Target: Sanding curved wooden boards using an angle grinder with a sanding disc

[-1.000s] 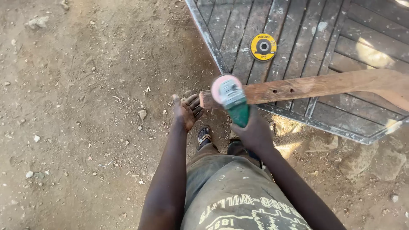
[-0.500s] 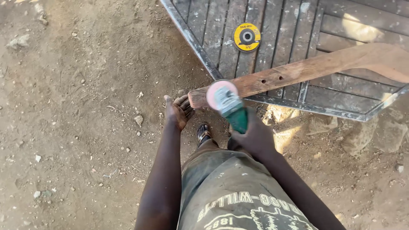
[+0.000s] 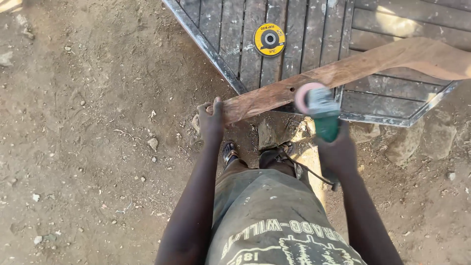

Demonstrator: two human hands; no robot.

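The left hand (image 3: 212, 120) is clenched round the near end of a long, curved wooden plank (image 3: 343, 71), holding it up so that the far end runs away to the right over a slatted metal frame (image 3: 223, 66) lying on the dirt ground (image 3: 88, 147). The right hand (image 3: 338, 152) grasps the green body of an angle grinder (image 3: 321, 110), whose round disc (image 3: 306, 95) sits against the lower edge of the plank, a little to the right of the left-hand grip. As a judgement, the sanding is under way but far from finished: the stretch of plank between the left hand and the disc looks rough and dark, and the surface beyond the disc, out toward the wide far end, shows uneven tones with no clearly smoothed band, so most of the length seems left to work. Whether the disc is spinning cannot be told. A spare yellow-and-black flap disc (image 3: 269, 39) lies on the frame slats, well beyond the plank and untouched. The grinder's cable (image 3: 314, 172) trails down below the right hand, near the person's feet.
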